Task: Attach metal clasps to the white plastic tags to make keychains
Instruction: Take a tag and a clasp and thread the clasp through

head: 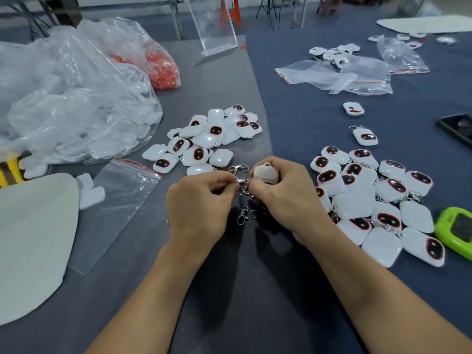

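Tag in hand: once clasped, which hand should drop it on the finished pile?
Right. The right hand grips the tag, and the pile of clasped tags lies just beside it. The left hand only pinches the clasp and would likely have to cross over.

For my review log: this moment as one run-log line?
left hand pinches metal clasp | right hand grips white tag | join unclear

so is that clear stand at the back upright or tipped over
Upright: the stand rests on its flat base, its clear panel rising from it at a slight slant.
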{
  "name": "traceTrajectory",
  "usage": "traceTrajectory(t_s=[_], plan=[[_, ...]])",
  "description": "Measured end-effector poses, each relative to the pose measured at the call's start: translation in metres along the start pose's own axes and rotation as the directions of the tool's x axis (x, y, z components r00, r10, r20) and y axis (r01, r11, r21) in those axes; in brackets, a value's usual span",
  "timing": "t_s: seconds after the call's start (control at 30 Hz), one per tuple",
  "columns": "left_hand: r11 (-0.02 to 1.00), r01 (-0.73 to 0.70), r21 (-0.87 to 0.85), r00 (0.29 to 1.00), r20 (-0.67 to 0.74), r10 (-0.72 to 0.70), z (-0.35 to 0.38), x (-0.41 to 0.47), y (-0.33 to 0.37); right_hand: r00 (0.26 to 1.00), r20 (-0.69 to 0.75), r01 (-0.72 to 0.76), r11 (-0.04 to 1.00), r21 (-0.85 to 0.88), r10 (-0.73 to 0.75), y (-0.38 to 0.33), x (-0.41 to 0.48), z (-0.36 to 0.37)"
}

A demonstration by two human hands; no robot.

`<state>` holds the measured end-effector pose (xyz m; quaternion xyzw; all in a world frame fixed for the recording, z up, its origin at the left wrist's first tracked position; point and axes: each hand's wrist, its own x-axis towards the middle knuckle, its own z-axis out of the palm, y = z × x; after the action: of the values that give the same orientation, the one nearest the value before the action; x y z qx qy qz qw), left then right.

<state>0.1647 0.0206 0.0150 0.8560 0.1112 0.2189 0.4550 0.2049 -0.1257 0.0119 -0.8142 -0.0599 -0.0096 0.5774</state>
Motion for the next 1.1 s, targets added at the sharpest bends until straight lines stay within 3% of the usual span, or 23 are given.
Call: traceTrajectory(t_s=[0.13, 0.27, 0.4, 0.47, 0.57, 0.73, 0.83, 0.97, 1.1], plan=[[1.000, -0.016, 0.009, 1.000, -0.012, 0.016, -0.002, 0.000, -0.001, 0.992, 0.114, 0.055, 0.998, -0.002, -0.055, 0.001, 0.004, -0.004], [0.980, -0.050, -0.194, 0.996, 0.063, 0.063, 0.000, 0.005, -0.002, 0.979, 0.169, 0.109, 0.994, 0.019, -0.110, 0.000, 0.003, -0.005], [0.915, 0.029, -0.404, 0.995, 0.100, 0.013, 0.002, 0.009, -0.002, 0.984, 0.138, 0.101, 0.991, 0.086, -0.112, -0.004, 0.005, -0.005], [0.935, 0.012, -0.354, 0.996, 0.087, 0.020, 0.002, 0.008, -0.002, 0.986, 0.113, 0.113, 0.990, 0.080, -0.121, -0.004, 0.004, -0.006], [0.989, -0.067, -0.135, 0.995, 0.066, 0.076, 0.000, 0.003, -0.002, 0.983, 0.078, 0.169, 0.986, -0.011, -0.167, -0.004, 0.003, -0.008], [0.985, -0.168, 0.047, 0.985, 0.042, 0.166, -0.001, -0.004, 0.002, 0.959, 0.050, 0.282, 0.943, -0.174, -0.277, -0.008, -0.002, -0.010], [0.991, -0.128, -0.041, 0.991, 0.040, 0.130, -0.001, -0.003, 0.001, 0.962, 0.052, 0.274, 0.952, -0.135, -0.269, -0.008, -0.002, -0.010], [0.968, -0.025, -0.249, 0.999, 0.030, 0.033, 0.001, 0.002, 0.002, 0.992, 0.094, 0.072, 0.992, 0.102, -0.081, -0.009, 0.002, -0.012], [0.985, -0.081, -0.151, 0.995, 0.040, 0.088, 0.000, 0.001, 0.000, 0.985, 0.059, 0.161, 0.987, 0.004, -0.161, -0.008, 0.000, -0.012]])
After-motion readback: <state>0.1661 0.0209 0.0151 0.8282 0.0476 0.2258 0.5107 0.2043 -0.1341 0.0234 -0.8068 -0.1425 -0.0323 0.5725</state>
